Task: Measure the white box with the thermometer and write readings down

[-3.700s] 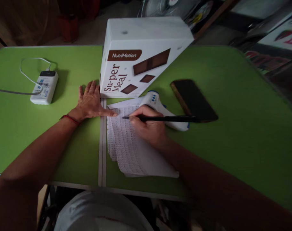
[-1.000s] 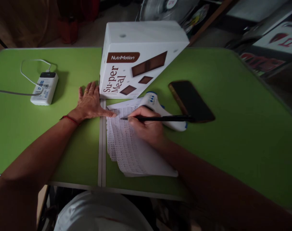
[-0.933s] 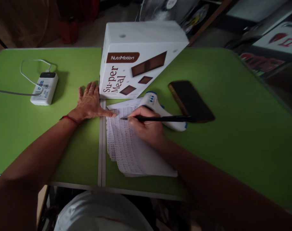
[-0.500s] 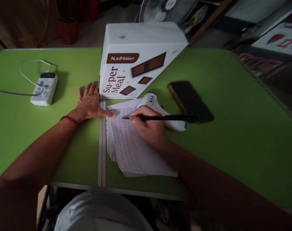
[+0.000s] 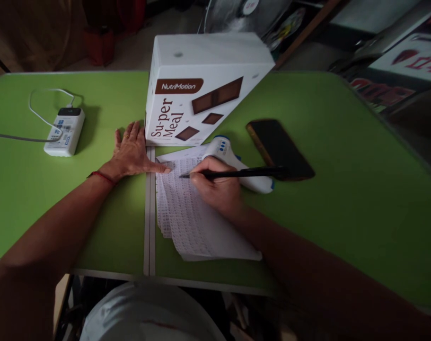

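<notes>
My right hand [image 5: 218, 187] is closed around a black pen [image 5: 245, 172], its tip on or just above the written sheets. Those sheets of paper [image 5: 190, 213] carry dense rows of handwriting and curl at their lower edge. Spread flat on the table, my left hand [image 5: 132, 151] has its thumb on the upper left of the paper and its fingers beside a white NutriMotion box [image 5: 187, 66]. A white and blue infrared thermometer [image 5: 218, 147] lies on the top right of the sheets, partly hidden by my right hand.
On the green table [image 5: 112, 227], a phone [image 5: 281, 149] lies right of the thermometer. A white power bank [image 5: 64, 132] with a cable [image 5: 41, 113] sits at the left. Behind the table stands a fan [image 5: 236, 16].
The pen tip has shifted very slightly down the page, with my right hand still around the pen. My left hand stays in place. The whole view has drifted a little.
</notes>
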`<action>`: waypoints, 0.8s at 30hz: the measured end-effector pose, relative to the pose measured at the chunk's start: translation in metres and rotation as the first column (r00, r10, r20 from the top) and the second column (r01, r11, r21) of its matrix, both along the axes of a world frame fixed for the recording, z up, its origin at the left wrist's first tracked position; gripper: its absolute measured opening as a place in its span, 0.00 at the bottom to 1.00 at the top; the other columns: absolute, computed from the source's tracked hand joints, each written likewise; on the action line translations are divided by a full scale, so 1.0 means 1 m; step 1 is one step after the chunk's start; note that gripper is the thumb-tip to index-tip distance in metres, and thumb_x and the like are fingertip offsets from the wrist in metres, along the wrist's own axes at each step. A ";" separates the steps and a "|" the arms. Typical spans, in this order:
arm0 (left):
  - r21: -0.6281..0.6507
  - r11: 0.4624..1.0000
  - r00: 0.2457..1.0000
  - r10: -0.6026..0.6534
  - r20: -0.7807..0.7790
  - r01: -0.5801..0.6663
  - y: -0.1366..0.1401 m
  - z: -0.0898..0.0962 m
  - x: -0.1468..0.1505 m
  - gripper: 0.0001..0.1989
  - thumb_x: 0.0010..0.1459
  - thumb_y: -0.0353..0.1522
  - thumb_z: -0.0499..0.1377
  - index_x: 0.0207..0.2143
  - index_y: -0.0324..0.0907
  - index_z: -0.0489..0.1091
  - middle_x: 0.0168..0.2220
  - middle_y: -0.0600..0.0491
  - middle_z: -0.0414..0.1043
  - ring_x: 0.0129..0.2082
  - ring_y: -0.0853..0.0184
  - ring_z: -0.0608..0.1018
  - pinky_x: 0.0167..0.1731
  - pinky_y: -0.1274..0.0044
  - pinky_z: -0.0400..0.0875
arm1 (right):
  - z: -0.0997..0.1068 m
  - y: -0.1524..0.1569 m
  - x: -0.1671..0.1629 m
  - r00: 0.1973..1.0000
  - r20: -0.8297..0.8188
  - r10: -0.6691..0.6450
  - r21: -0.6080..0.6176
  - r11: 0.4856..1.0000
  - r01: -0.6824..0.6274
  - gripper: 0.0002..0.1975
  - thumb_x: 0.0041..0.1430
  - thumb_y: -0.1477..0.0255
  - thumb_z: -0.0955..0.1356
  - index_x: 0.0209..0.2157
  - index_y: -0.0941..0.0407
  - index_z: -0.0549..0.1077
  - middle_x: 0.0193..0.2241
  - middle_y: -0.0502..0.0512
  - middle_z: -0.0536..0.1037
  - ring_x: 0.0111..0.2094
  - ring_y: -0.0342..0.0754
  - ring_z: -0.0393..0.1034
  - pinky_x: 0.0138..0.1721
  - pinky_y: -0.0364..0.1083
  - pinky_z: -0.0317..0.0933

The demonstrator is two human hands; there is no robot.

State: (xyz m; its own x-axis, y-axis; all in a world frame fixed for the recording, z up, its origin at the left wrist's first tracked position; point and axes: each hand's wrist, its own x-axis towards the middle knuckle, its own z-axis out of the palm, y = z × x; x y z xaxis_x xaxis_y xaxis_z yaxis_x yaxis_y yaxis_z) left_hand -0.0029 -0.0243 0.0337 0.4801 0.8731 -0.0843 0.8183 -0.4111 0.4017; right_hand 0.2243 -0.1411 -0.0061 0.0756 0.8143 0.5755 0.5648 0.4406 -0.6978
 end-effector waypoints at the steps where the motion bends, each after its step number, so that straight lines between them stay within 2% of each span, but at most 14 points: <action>1: -0.003 1.000 1.000 0.002 -0.004 -0.002 0.000 0.000 0.000 0.87 0.33 0.81 0.63 0.85 0.43 0.44 0.87 0.38 0.39 0.86 0.33 0.40 0.84 0.47 0.28 | 0.000 0.000 0.000 1.000 -0.008 0.006 0.006 1.000 -0.006 0.08 0.56 0.75 0.70 0.27 0.48 0.70 0.20 0.47 0.72 0.22 0.47 0.67 0.25 0.48 0.64; 4: -0.014 1.000 1.000 0.008 -0.023 -0.009 -0.001 0.001 0.002 0.90 0.32 0.82 0.63 0.85 0.39 0.44 0.86 0.35 0.36 0.86 0.34 0.39 0.84 0.49 0.26 | 0.002 -0.001 0.001 0.999 -0.014 0.030 0.010 1.000 -0.030 0.08 0.58 0.75 0.70 0.27 0.48 0.72 0.20 0.46 0.73 0.22 0.47 0.67 0.25 0.48 0.63; 8: -0.011 1.000 1.000 0.011 -0.011 -0.011 -0.002 0.002 0.002 0.87 0.33 0.82 0.63 0.85 0.42 0.45 0.87 0.36 0.37 0.86 0.35 0.40 0.84 0.48 0.26 | 0.004 -0.001 0.002 0.998 0.025 0.063 -0.045 0.997 -0.062 0.07 0.57 0.74 0.71 0.28 0.48 0.74 0.21 0.46 0.74 0.22 0.47 0.67 0.24 0.47 0.62; 13: -0.004 1.000 1.000 0.014 -0.025 -0.014 -0.002 0.002 0.002 0.88 0.34 0.82 0.63 0.84 0.39 0.46 0.86 0.35 0.37 0.86 0.33 0.40 0.84 0.47 0.28 | 0.006 0.000 0.002 0.997 0.028 0.067 -0.060 0.996 -0.065 0.06 0.57 0.73 0.72 0.29 0.48 0.75 0.21 0.47 0.74 0.22 0.48 0.67 0.24 0.48 0.63; 18: 0.010 1.000 1.000 0.008 -0.011 -0.008 0.000 -0.002 0.001 0.86 0.33 0.82 0.63 0.84 0.43 0.47 0.86 0.38 0.40 0.86 0.33 0.41 0.84 0.47 0.28 | 0.005 0.000 0.000 0.998 0.032 0.050 -0.038 0.998 -0.048 0.05 0.56 0.73 0.71 0.28 0.48 0.74 0.20 0.46 0.74 0.21 0.47 0.66 0.23 0.47 0.61; 24: 0.015 1.000 1.000 0.006 -0.017 -0.006 -0.001 -0.001 0.001 0.85 0.35 0.82 0.61 0.84 0.44 0.47 0.86 0.38 0.41 0.86 0.33 0.41 0.84 0.47 0.28 | 0.005 -0.001 0.001 0.996 0.086 0.024 -0.097 0.995 -0.016 0.06 0.55 0.72 0.71 0.28 0.48 0.72 0.20 0.46 0.73 0.22 0.47 0.66 0.24 0.47 0.63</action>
State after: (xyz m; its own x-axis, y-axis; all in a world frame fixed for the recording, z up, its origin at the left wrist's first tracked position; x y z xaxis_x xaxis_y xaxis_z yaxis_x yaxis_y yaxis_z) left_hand -0.0017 -0.0249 0.0324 0.4733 0.8773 -0.0793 0.8276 -0.4120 0.3812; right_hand 0.2248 -0.1417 -0.0013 0.0118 0.8668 0.4985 0.6167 0.3861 -0.6860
